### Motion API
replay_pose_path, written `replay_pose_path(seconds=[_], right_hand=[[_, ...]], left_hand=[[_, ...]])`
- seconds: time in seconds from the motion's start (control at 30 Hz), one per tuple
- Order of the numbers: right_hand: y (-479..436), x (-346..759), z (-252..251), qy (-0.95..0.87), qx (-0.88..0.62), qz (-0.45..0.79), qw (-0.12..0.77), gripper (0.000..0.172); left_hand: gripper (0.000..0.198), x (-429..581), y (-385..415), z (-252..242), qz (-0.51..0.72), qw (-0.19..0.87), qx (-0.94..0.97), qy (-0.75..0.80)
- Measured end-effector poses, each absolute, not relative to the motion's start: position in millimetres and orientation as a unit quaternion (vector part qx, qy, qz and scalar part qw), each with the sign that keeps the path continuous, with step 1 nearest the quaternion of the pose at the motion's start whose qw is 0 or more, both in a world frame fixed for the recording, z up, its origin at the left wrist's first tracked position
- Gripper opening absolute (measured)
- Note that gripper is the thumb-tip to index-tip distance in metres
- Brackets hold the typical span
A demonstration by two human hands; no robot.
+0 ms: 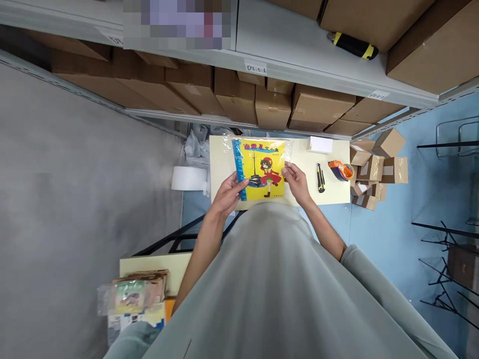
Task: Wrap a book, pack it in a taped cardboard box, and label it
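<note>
A yellow picture book (pixel 275 154) with a blue strip down its left side lies inside a clear plastic sleeve, above the cream table (pixel 299 194). My left hand (pixel 227 193) grips its lower left edge, thumb on the cover. At the right edge, my right hand (pixel 297 180) pinches the book with the thumb in front. The cover shows a figure in a red cap and cape. To the right of my right hand are a black and yellow utility knife (pixel 321 178) and an orange and blue tape dispenser (pixel 341 170). A small white box (pixel 320 144) sits at the table's far edge.
Shelves (pixel 299 60) packed with cardboard boxes (pixel 273 107) stand beyond the table; another cutter (pixel 354 46) lies on one. Small cartons (pixel 370 167) are heaped at right. A white roll (pixel 189 178) is at left. Bagged books (pixel 132 296) are stacked at lower left.
</note>
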State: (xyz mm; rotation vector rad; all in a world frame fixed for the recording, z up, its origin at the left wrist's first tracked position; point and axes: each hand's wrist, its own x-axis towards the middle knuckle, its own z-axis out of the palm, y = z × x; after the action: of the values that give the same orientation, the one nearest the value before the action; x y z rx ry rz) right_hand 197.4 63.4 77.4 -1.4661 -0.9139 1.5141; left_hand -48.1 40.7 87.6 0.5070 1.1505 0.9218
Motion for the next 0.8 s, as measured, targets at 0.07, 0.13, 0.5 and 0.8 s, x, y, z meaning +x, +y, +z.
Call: replay_pose_path(seconds=[0.07, 0.13, 0.5, 0.8], right_hand=[[64, 198, 75, -0.372, -0.581, 0.6, 0.405, 0.073], [64, 198, 74, -0.392, -0.59, 0.575, 0.41, 0.073], [30, 145, 97, -0.371, -0.545, 0.631, 0.409, 0.08], [33, 168, 87, -0.194, -0.627, 0.619, 0.432, 0.04]], left_hand=[[0.066, -47, 41, 87, 0.414, 0.707, 0.236, 0.523], [0.067, -45, 41, 87, 0.414, 0.697, 0.248, 0.531], [0.046, -5, 25, 111, 0.338, 0.398, 0.578, 0.627], [0.057, -6, 16, 114, 0.207, 0.403, 0.74, 0.497]])
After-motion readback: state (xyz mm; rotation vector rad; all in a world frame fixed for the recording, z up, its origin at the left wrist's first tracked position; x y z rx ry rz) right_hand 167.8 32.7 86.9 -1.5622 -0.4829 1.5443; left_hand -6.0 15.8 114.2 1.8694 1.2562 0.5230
